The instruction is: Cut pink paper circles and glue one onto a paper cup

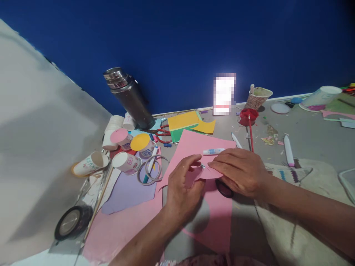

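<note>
Over the sheets, a small piece of pink paper (208, 173) is held between the hands. My left hand (184, 186) is curled about the left side of this piece, thumb raised. My right hand (244, 171) is closed at its right side. A black loop, which looks like a scissors handle (224, 189), shows under the right fingers; a short metal tip appears by my left thumb. The blades between are hidden. Just beyond the fingers, a white and blue glue tube (213, 152) lies on a larger pink sheet (191, 144). Below the hands lies pink paper with a round cut-out (219, 225).
Left are paper cups (127, 163), tape rings (149, 173), purple paper (130, 194) and a dark thermos (133, 103) against the wall. Red-handled pliers (163, 133) lie behind. Right are a red pot with a brush (251, 129), a marker (288, 151) and a stained cloth (294, 207).
</note>
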A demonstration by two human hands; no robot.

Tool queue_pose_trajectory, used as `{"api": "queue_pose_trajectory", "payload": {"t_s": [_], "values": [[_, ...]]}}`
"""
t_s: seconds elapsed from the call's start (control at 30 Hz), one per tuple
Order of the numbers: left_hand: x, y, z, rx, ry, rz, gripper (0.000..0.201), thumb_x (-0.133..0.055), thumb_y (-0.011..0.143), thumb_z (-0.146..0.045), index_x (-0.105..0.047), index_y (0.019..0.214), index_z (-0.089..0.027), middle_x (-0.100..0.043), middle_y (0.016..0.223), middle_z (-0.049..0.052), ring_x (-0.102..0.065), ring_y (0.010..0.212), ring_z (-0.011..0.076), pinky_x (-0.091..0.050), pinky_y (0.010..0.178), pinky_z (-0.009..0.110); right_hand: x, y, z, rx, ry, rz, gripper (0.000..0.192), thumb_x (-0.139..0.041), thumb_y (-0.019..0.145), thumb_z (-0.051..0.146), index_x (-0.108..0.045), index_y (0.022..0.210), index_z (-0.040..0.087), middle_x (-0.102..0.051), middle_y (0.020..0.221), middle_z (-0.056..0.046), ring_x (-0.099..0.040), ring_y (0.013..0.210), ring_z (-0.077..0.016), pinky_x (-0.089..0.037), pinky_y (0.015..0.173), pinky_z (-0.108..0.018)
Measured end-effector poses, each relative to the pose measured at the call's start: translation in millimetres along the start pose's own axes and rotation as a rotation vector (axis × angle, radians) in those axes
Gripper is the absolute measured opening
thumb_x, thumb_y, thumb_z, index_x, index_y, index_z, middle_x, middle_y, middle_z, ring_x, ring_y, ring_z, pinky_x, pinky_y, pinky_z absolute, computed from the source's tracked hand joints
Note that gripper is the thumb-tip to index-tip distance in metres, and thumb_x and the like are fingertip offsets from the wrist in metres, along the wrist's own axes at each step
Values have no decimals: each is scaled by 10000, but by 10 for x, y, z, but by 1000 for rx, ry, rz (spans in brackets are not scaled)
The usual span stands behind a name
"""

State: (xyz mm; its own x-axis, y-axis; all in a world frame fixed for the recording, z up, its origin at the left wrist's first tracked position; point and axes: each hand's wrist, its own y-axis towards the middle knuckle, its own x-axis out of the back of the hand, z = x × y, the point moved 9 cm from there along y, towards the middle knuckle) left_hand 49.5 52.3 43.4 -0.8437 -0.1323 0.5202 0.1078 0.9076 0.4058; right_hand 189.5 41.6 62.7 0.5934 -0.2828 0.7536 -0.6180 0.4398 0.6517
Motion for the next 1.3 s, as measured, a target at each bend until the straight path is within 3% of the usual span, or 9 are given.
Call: {"api": "queue_pose_trajectory", "payload": {"t_s": [0.13, 0.27, 0.5, 0.63, 0.73, 0.83, 1.07, 1.2, 1.3], "values": [[119, -17, -178, -194, 15, -120, 283, -531, 761, -10, -646, 920, -215, -739, 912, 32, -703, 885, 178, -566, 797, 312, -45, -2, -36, -53, -28, 37, 207, -564, 920, 134, -711, 1065, 153, -776, 952, -107, -700, 914, -264, -531, 827, -412], [140, -62, -284, -322, 85, -151, 257, -543, 787, -10, -648, 905, -213, -730, 880, 43, -694, 843, 185, -558, 758, 318, -158, -37, -86, -102, -4, 128, 188, -561, 907, 160, -711, 1019, 168, -769, 884, -88, -705, 838, -250, -506, 766, -379], [50, -75, -259, -309, 84, -69, 352, -591, 798, -18, -667, 1094, -192, -716, 1025, 93, -671, 978, 211, -552, 868, 348, -233, -57, -97, -117, 16, 181, 184, -532, 895, 151, -703, 950, 188, -755, 797, -53, -672, 735, -212, -440, 673, -330], [11, -65, -239, -299, 89, -26, 301, -557, 790, -9, -693, 986, -193, -721, 946, 68, -666, 911, 204, -535, 807, 338, -228, -32, -68, -104, 36, 180, 184, -522, 931, 170, -703, 954, 187, -750, 805, -56, -669, 744, -208, -447, 693, -333], [27, -16, -171, -186, 40, -15, 198, -572, 828, -36, -687, 864, -193, -717, 845, 32, -659, 826, 172, -514, 759, 297, -211, -1, -53, -118, 92, 155, 193, -523, 975, 208, -714, 948, 190, -756, 819, -60, -678, 771, -207, -462, 711, -332], [24, 26, -19, 31, -59, 12, 129, -623, 850, -97, -693, 806, -196, -704, 802, 6, -649, 777, 148, -496, 726, 260, -215, 18, -56, -157, 156, 142, 227, -532, 997, 245, -716, 874, 198, -743, 764, -48, -665, 733, -190, -448, 684, -315], [-65, -32, 309, 464, -242, 76, 86, -635, 859, -216, -704, 811, -200, -699, 788, -16, -617, 756, 150, -466, 708, 254, -275, -47, -227, -382, 280, 160, 327, -550, 976, 309, -634, 681, 196, -642, 615, -22, -573, 583, -154, -358, 583, -284], [-107, -38, 305, 510, -288, 121, 71, -660, 813, -187, -714, 857, -199, -715, 815, -21, -619, 778, 151, -465, 725, 247, -323, -68, -248, -426, 340, 203, 303, -544, 958, 276, -630, 679, 196, -625, 595, -1, -553, 562, -136, -330, 565, -277], [-100, -19, 270, 473, -254, 140, 73, -664, 806, -170, -716, 758, -188, -706, 764, -12, -617, 753, 149, -458, 720, 246, -333, -66, -234, -425, 339, 207, 303, -545, 951, 272, -628, 671, 190, -613, 581, 4, -531, 549, -130, -313, 557, -281]]}}
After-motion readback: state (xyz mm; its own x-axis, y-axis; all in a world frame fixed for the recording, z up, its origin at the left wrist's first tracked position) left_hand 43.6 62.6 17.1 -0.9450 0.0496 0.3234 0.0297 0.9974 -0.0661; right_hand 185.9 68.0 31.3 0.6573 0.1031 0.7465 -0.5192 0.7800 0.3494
